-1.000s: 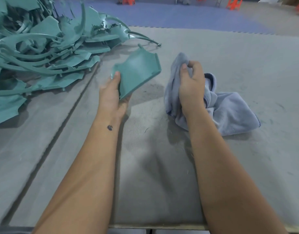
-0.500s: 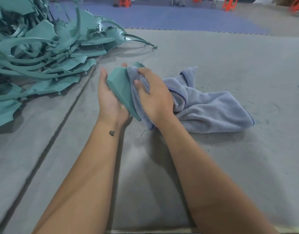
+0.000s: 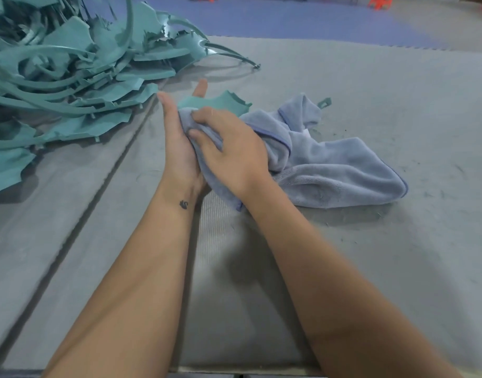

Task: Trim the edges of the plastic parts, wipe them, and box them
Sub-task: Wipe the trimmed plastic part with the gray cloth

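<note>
Scrap pile far left on the mat; cloth right of the part

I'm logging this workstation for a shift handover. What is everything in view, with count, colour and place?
plastic part: one, teal, held in the left hand, mostly covered by the cloth
cloth: one, pale blue-grey, bunched on the mat to the right, one end pressed onto the part
pile of plastic pieces: too many to count, teal, heaped far left on the mat
small clip-like piece: one, teal, just beyond the cloth
mat: grey, covers the work surface, speckled with small shavings
floor mats: blue, beyond the work surface
stools: orange, far edge, partly cut off, so no count
hands: left hand cradling the part; right hand gripping the cloth
</note>
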### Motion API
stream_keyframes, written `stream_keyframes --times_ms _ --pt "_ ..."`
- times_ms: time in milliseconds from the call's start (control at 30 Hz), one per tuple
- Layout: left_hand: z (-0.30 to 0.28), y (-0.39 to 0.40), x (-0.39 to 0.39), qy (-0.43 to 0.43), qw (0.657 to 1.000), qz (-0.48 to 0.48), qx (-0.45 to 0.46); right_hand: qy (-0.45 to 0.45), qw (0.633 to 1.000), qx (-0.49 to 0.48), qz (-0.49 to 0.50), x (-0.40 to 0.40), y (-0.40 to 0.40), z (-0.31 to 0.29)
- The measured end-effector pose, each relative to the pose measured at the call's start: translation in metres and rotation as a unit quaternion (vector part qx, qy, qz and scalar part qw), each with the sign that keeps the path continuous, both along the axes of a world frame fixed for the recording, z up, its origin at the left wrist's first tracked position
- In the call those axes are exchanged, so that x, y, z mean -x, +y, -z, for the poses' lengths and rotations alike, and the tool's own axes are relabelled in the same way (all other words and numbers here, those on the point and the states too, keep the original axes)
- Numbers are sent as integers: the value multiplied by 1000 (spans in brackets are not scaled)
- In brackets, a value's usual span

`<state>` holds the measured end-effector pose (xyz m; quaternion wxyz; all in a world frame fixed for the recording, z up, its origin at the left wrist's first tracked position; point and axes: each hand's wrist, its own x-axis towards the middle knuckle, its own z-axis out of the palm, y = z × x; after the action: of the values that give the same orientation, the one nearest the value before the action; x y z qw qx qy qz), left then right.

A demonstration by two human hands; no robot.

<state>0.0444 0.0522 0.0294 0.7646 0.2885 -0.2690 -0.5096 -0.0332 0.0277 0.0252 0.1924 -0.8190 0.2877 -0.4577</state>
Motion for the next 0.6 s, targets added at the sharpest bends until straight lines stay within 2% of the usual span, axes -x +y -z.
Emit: stream_keyframes --times_ms 133,300,367,500,600 --pt "-3 0 7 41 999 25 18 -22 991 -75 110 5 -25 -6" --pt "-1 1 6 38 999 25 5 107 973 -85 184 2 -29 -6" --pt "-1 0 5 43 999 21 5 144 978 -52 145 8 -23 -7" --pt "0 -2 -1 21 999 8 -31 129 991 26 -6 18 -2 -6" --pt "1 -3 0 38 998 9 -56 124 992 8 26 12 -10 -4"
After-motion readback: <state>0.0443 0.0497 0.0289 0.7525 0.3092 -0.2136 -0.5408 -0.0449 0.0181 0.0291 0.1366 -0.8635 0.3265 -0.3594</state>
